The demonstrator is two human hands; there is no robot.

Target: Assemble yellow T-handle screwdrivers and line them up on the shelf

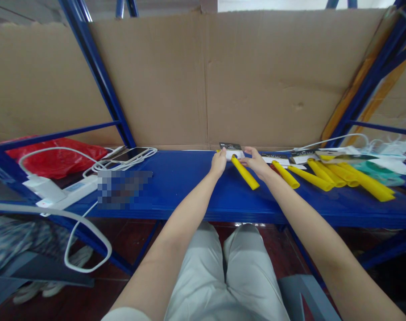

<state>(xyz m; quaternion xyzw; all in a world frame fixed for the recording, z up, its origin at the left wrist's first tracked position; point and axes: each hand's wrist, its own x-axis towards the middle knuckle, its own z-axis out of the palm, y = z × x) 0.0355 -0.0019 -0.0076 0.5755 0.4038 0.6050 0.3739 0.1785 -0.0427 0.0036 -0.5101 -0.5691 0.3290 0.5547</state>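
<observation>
On the blue shelf, my left hand (218,163) is closed on the left edge of a black-and-white card (231,146). A yellow tube (246,174) sticks out from the card toward me, slanting down to the right. My right hand (254,161) is at the card's right side, its fingers apart and partly bent, with the thumb side near the tube. Whether its fingertips touch the card is hard to tell. Just right of this hand lie another yellow tube (286,174) and a card (275,158).
Several more yellow tubes (352,174) lie on the blue shelf (183,178) at the right, beside clear plastic wrapping (395,154). At the left are a red bag (60,156), a power strip (72,192) and white cables. Cardboard (206,80) stands behind.
</observation>
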